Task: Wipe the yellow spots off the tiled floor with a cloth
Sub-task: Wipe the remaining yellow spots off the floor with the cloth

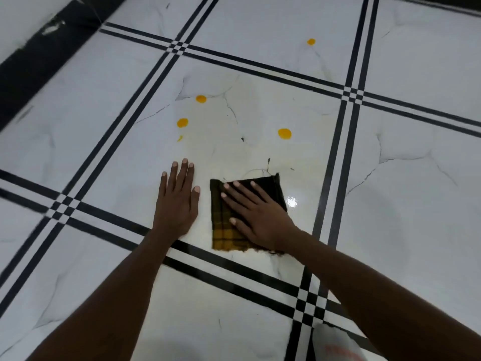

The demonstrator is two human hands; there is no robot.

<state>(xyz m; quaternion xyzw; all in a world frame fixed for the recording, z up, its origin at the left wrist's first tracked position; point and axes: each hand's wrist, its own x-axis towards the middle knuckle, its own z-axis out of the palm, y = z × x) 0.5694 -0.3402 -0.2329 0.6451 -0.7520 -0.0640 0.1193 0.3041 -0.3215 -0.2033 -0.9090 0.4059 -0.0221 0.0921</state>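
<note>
right hand [256, 214] flat, fingers [235, 190] spread wide, pressing folded cloth [223, 230] to tiled floor [104, 142] for wiping | left hand [178, 201] flat beside cloth, empty, likely bracing | yellow spots [284, 133] ahead, unwiped

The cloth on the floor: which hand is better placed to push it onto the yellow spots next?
Probably the right hand. It lies flat on the cloth, while the left hand rests on bare tile beside it. The nearest yellow spot lies just ahead of the cloth, so a forward push should reach it.
</note>
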